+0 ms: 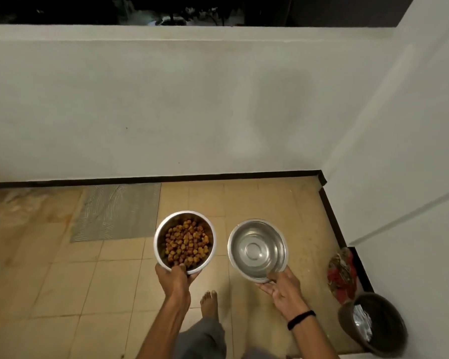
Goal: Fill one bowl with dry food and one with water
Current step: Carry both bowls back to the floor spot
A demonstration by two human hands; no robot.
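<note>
A steel bowl (pixel 159 244) heaped with brown and orange dry food (pixel 186 242) is held above the tiled floor by my left hand (pixel 173 278), thumb hooked over its near rim. To its right, a second steel bowl (pixel 257 248) is gripped at its near rim by my right hand (pixel 283 287). Its inside is shiny and reflective; it seems to hold clear water, though I cannot be sure. Both bowls are level and apart from each other.
A low white wall (pixel 192 104) runs across ahead, with another white wall (pixel 412 151) on the right. A grey mat (pixel 117 211) lies on the floor at left. A red patterned cloth (pixel 341 275) and a dark bin (pixel 373 325) stand at right. My bare foot (pixel 209 304) is below.
</note>
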